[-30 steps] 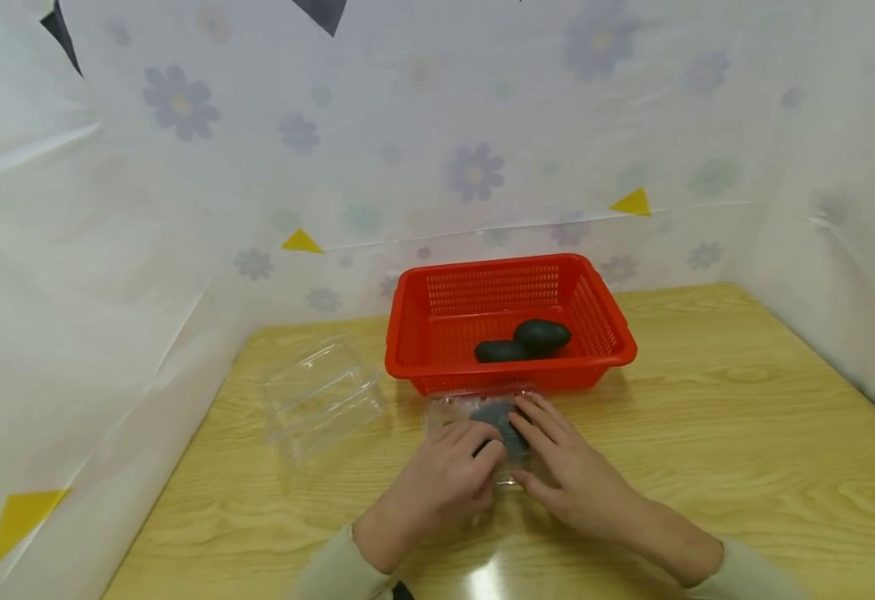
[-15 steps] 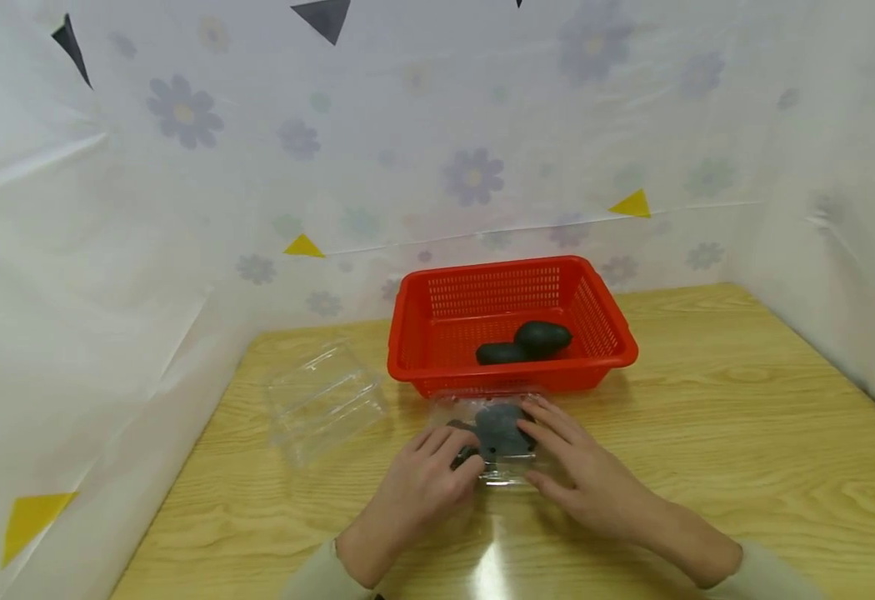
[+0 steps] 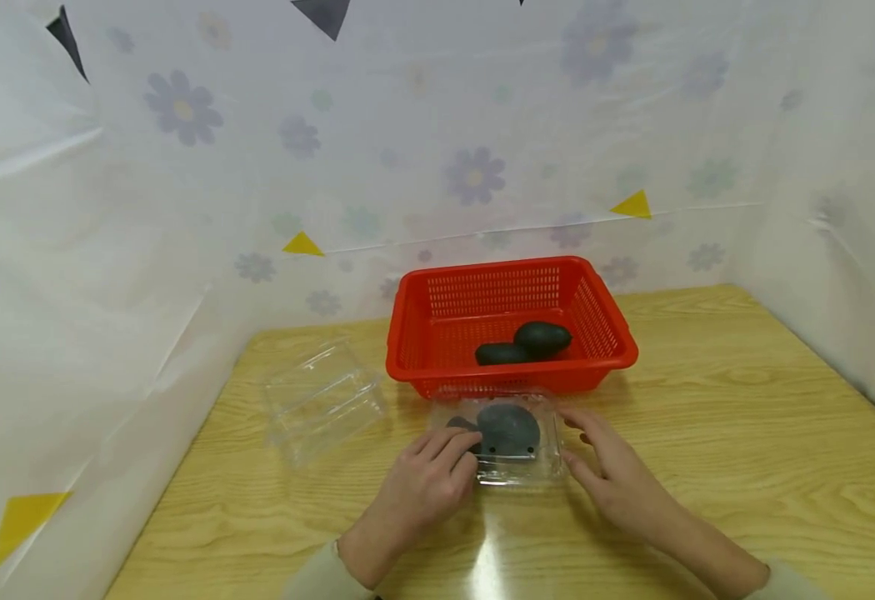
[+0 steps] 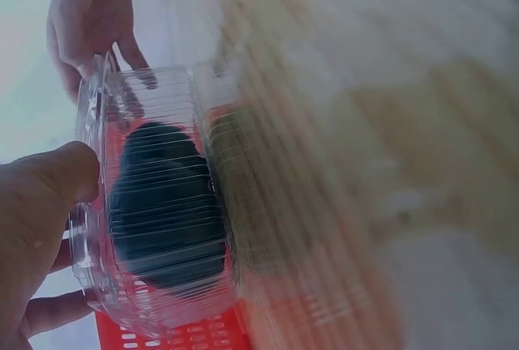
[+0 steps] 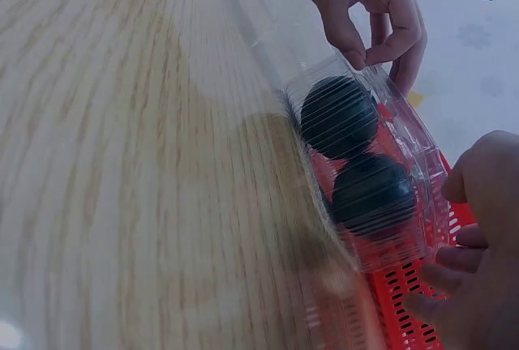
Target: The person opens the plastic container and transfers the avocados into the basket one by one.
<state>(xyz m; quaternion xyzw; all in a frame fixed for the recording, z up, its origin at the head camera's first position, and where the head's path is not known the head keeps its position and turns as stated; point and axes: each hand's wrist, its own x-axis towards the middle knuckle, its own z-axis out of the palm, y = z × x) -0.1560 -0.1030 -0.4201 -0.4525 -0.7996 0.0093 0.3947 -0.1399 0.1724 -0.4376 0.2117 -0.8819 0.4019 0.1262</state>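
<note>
Left hand (image 3: 424, 482) pinches one clear box (image 3: 514, 476) — two dark fruits (image 3: 508, 428) inside; right hand (image 3: 621, 477) spread.

The clear box (image 3: 551, 435) is thin, glossy plastic with finely ribbed walls, and the clear tray (image 3: 325, 402) looks just as shiny. The dark oval pieces (image 3: 542, 338) in the red basket (image 3: 445, 372) are smooth and nearly matt, the basket itself moulded plastic with perforated walls. The table (image 3: 722, 400) has a glossy wood-grain surface, the wall sheeting (image 3: 400, 125) looks like creased plastic, and the sleeves (image 3: 325, 573) are matt cloth.
</note>
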